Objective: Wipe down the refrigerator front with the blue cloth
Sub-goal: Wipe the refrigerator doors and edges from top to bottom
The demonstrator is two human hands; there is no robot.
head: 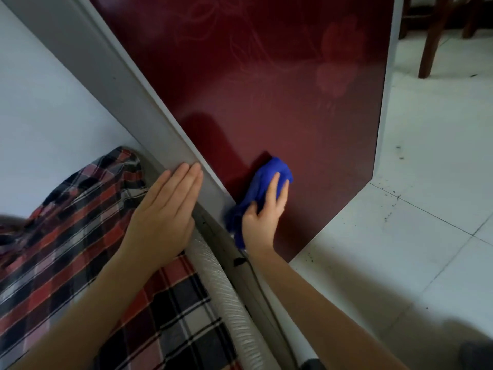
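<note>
I see right hand (262, 212) clutching cloth (268, 170) low on door (266, 89), frame centre; left hand (165, 209) flat, empty. Wiping underway, finish unclear.

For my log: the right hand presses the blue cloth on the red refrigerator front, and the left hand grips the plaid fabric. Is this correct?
Not quite. The head view shows the left hand flat, fingers straight, on the grey refrigerator edge, gripping nothing. The rest holds.

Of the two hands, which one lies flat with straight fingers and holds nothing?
The left hand, flat on the grey edge, fingers straight. The right hand holds the blue cloth against the red refrigerator front.
</note>
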